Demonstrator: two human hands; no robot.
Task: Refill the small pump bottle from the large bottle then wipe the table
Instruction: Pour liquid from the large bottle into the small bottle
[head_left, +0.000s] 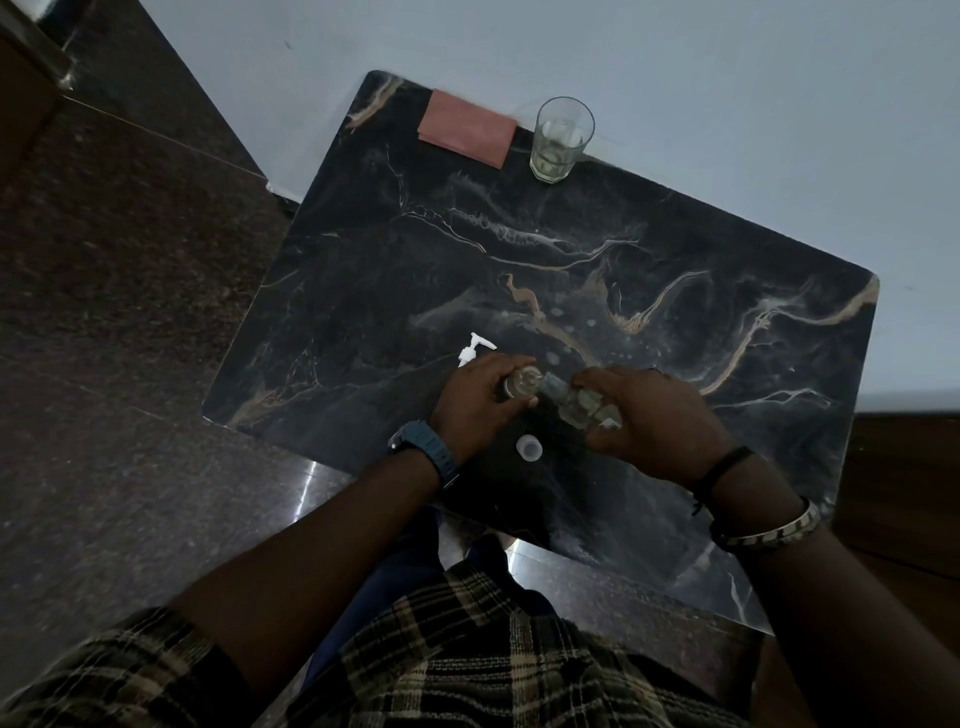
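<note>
Presently the small clear pump bottle (522, 384) is held upright in the closed left hand (478, 405), while the large clear bottle (584, 405), gripped by the right hand (654, 421), is tilted neck-first toward its mouth.

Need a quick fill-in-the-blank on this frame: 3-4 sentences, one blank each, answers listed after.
1. The left hand steadies the small bottle, while the ____ hand tilts the large bottle toward it.
2. The white pump head lies on the ____, apart from both bottles.
3. The drinking glass stands beside a folded ____ cloth at the far edge.
4. A white cap lies on the table ____ the two wrists.

Missing words: right; table; pink; between
</note>
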